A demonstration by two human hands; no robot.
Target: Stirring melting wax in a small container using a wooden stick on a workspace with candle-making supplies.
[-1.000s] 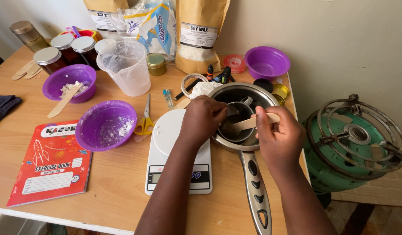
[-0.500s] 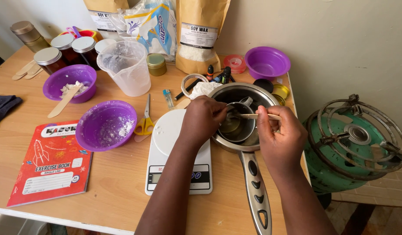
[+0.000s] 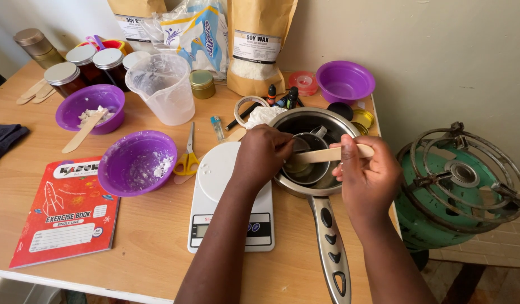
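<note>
**Wooden stick working inside a small cup in a pan**

Steel pan (image 3: 327, 186) is sitting on the wooden surface (image 3: 147, 242) near its right edge, with a small metal cup (image 3: 308, 160) standing inside it. Seen from the head camera, the left hand (image 3: 263, 153) is closing its grip on the cup's near rim, steadying it. The right hand (image 3: 366, 177) is pinching a flat wooden stick (image 3: 327, 154), whose far tip is dipping into the cup. A white kitchen scale (image 3: 229, 194) is lying just beside the pan, and a purple bowl (image 3: 137, 162) with white residue is resting further left.

Judging from this, the cup could tip if the stick is pushing hard against its wall, spilling its contents into the pan. The pan's long handle is pointing toward the person, so an elbow catching it could drag everything sideways.
</note>
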